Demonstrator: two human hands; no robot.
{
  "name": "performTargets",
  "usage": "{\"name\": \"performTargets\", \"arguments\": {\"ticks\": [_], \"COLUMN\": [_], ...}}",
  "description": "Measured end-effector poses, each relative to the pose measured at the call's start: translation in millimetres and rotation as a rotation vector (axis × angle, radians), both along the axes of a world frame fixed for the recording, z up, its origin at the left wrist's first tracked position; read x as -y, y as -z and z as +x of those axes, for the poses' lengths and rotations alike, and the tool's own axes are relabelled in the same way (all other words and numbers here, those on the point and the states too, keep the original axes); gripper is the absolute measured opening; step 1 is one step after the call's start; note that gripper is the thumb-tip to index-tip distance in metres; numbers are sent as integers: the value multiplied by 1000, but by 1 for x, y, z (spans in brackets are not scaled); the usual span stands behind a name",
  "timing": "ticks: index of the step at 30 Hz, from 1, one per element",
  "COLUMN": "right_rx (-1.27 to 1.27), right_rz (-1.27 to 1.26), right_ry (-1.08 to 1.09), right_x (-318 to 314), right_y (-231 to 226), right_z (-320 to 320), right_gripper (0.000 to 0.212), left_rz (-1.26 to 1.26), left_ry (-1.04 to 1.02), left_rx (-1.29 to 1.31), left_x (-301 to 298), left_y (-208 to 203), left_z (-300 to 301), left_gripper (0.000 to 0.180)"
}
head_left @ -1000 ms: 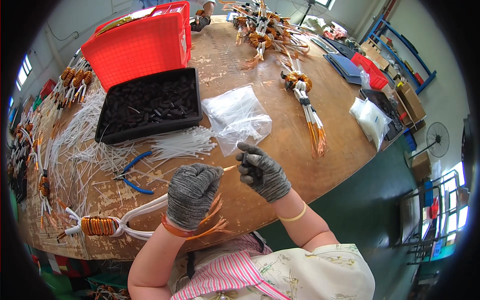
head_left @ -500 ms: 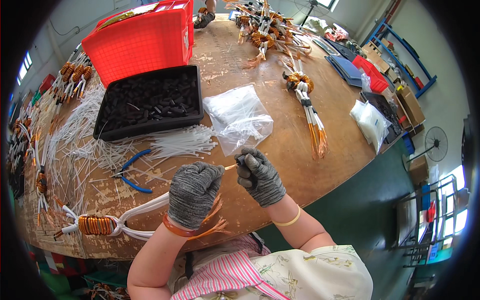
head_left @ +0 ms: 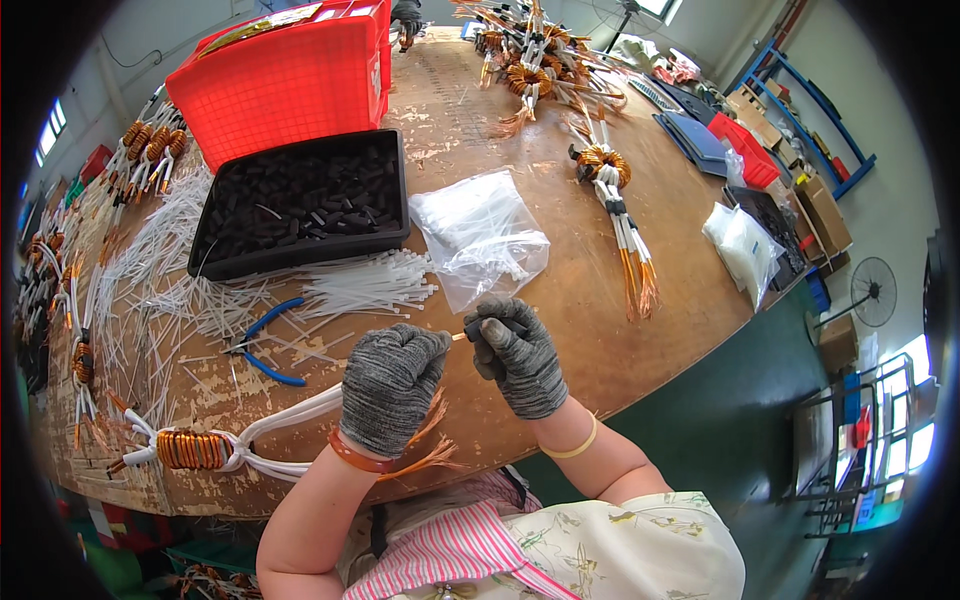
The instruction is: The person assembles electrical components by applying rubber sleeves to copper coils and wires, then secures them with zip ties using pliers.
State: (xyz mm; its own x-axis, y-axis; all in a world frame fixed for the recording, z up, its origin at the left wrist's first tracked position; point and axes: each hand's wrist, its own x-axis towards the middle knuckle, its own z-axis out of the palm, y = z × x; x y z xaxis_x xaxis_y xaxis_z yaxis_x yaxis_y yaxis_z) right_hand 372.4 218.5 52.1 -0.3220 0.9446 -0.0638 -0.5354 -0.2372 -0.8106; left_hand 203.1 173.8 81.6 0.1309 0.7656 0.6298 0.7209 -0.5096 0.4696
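My left hand (head_left: 393, 388), in a grey knit glove, is closed around a white-sleeved lead of a copper coil (head_left: 195, 450). The lead's coppery tip (head_left: 458, 336) sticks out between my hands. My right hand (head_left: 518, 358), gloved alike, pinches a small black sleeve (head_left: 473, 328) at that tip; how far the sleeve sits over it is hidden by my fingers. The coil lies on the table at the near left, with white leads (head_left: 290, 415) running under my left forearm. Frayed copper strands (head_left: 430, 455) show beside my left wrist.
Beyond my hands are a black tray (head_left: 296, 255) of black sleeves, a red crate (head_left: 280, 95), a bag of cable ties (head_left: 480, 235) and loose white ties (head_left: 370, 285). Blue-handled cutters (head_left: 270, 375) lie left. More coils (head_left: 603, 167) lie right and far; another person's gloved hand (head_left: 406, 14) is at the far edge.
My right hand has turned and dipped slightly, so the black sleeve shows more at the lead's tip. My left hand keeps its grip. The other person's hand has moved farther away.
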Motion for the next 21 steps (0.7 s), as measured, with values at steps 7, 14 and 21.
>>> {"name": "performTargets", "arguments": {"ticks": [7,14,21], "right_rx": [116,152,-64], "right_rz": [135,-8,-187], "right_ry": [6,-227,-317], "right_x": [8,2,9], "right_y": [2,11,2], "right_z": [-16,-19,-47], "right_gripper": [22,26,27], "left_rz": [-20,-46,-103], "left_ry": [-18,-269,-315], "left_rx": [54,-231,-159], "left_x": [1,21,45], "left_y": [0,-20,-15], "left_z": [-1,-7,-45], "left_gripper": [18,18,17]}}
